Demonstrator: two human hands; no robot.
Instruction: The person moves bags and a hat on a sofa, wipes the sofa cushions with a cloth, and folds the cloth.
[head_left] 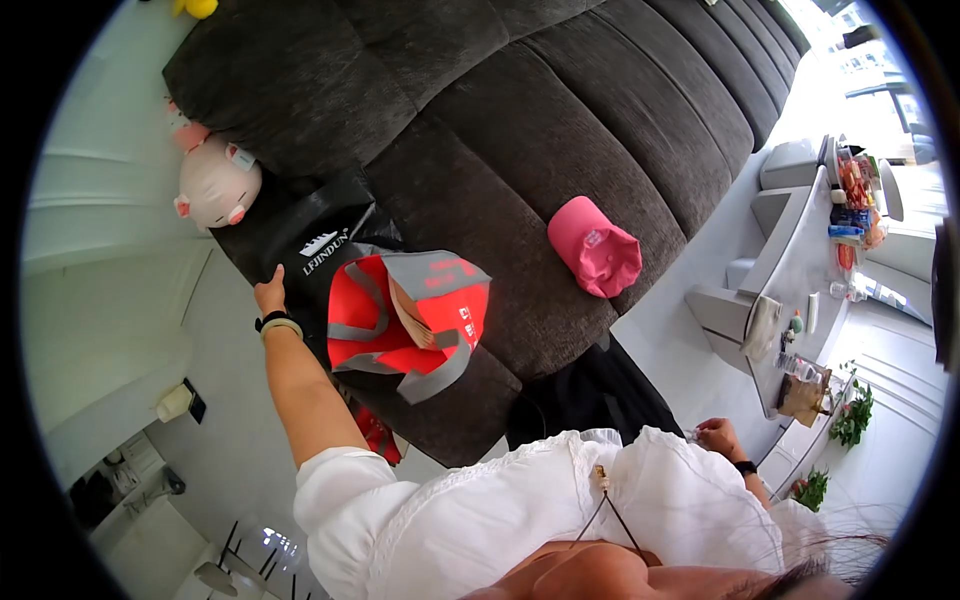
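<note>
My left hand (270,294) is at the outer edge of a black bag (335,215) with white lettering. Its thumb points up, while its other fingers are largely hidden, so its grip cannot be made out. Beside that bag, a red and grey bag (455,300) gapes open on the dark sofa, with something brown inside. My right hand (716,436) is low at the right, by my side, its fingers closed on something small and whitish that I cannot make out. A pink cap (592,247) lies on the sofa, to the right of the red and grey bag.
The dark grey sofa (520,130) spans the upper middle. A pink pig plush (220,183) sits at its left end. Black cloth (600,395) hangs at the near edge. Bottles and packages stand on a counter (795,270) at the right. Something red (375,435) is below the sofa.
</note>
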